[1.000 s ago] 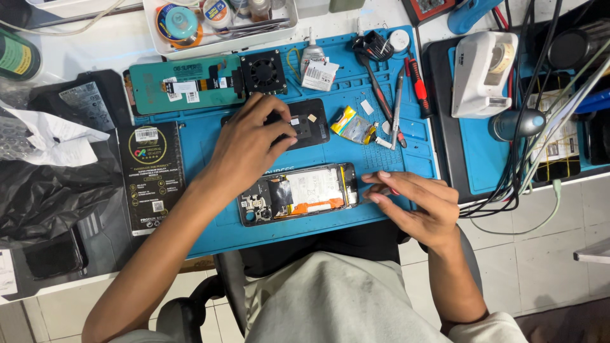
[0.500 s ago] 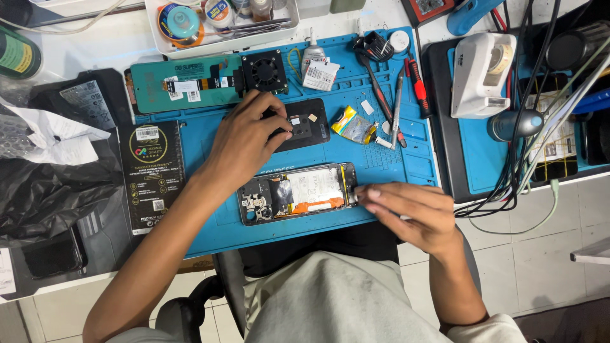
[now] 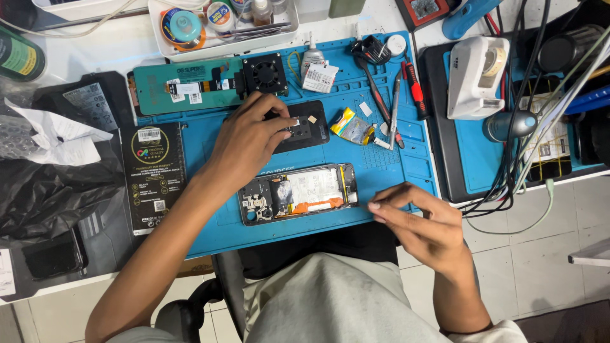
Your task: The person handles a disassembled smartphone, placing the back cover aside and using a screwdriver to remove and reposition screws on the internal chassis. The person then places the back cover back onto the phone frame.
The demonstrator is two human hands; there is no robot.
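Up top, a white tray (image 3: 287, 38) holds tape rolls (image 3: 181, 26) — left hand (image 3: 244, 143) pinches a black plate (image 3: 305, 127), right hand (image 3: 419, 222) pinched, contents unclear.

Single head-worn view, looking almost straight down from above the seated person's lap onto the blue work mat (image 3: 394, 168) and white desk (image 3: 121, 47), fairly near, both forearms entering from the bottom edge, tiled floor (image 3: 546, 254) visible at lower right; no second view to overlap.
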